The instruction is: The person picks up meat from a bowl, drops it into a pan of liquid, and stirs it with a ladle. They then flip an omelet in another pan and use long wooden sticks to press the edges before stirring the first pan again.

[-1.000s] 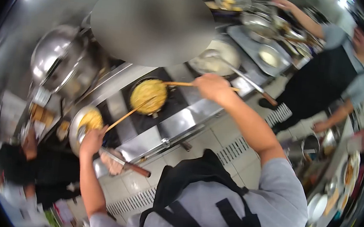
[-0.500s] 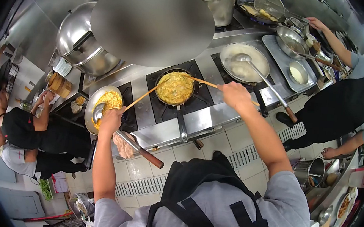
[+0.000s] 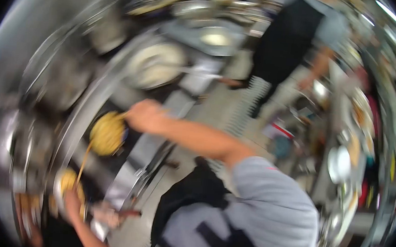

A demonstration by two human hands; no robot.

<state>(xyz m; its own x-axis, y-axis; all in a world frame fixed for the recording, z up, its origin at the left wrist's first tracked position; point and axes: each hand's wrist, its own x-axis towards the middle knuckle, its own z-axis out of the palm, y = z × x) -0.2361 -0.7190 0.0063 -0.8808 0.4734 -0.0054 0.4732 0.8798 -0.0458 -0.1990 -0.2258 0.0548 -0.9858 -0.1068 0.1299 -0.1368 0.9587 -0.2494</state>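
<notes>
A dark frying pan holds a round yellow egg mixture (image 3: 107, 133), smeared by motion. My right hand (image 3: 147, 116) is closed on a long wooden chopstick whose end meets the upper right edge of the egg. Below and left of that pan, my left hand (image 3: 72, 202) grips another wooden chopstick (image 3: 84, 163), which runs up to the egg's lower left edge. Next to my left hand is a pale bowl-like pan (image 3: 58, 191) with more yellow food in it. The finer finger positions are blurred.
A wide pan of whitish liquid (image 3: 153, 65) with a long ladle across it sits further along the stove. Beyond it are a metal tray (image 3: 178, 31) and a person in a black apron (image 3: 288, 37). A counter with plates (image 3: 339, 164) stands to the right.
The whole view has swung to the right and tilted, so the stove now lies at the left and blurs. Both hands still hold their chopsticks at the egg pan.
</notes>
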